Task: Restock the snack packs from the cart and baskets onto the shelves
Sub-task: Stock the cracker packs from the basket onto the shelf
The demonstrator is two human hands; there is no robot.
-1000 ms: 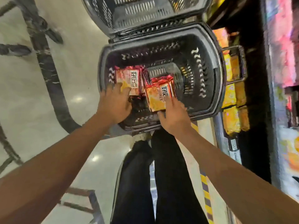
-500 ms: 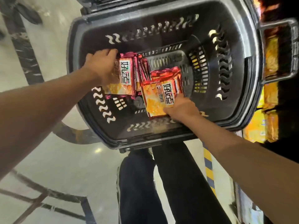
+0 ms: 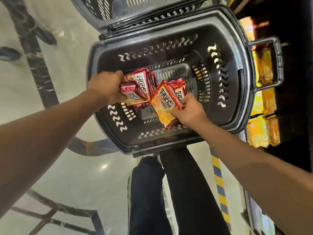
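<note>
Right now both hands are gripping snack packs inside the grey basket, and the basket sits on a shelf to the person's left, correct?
One thing is off: the shelf with its yellow packs is on the person's right, and the basket is not on it. The head view shows this. The rest holds: the left hand and right hand each grip snack packs inside the grey basket.

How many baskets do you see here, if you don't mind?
2: a dark basket where both hands grip snack packs, and a second basket just beyond it, cut off by the frame's top edge.
</note>
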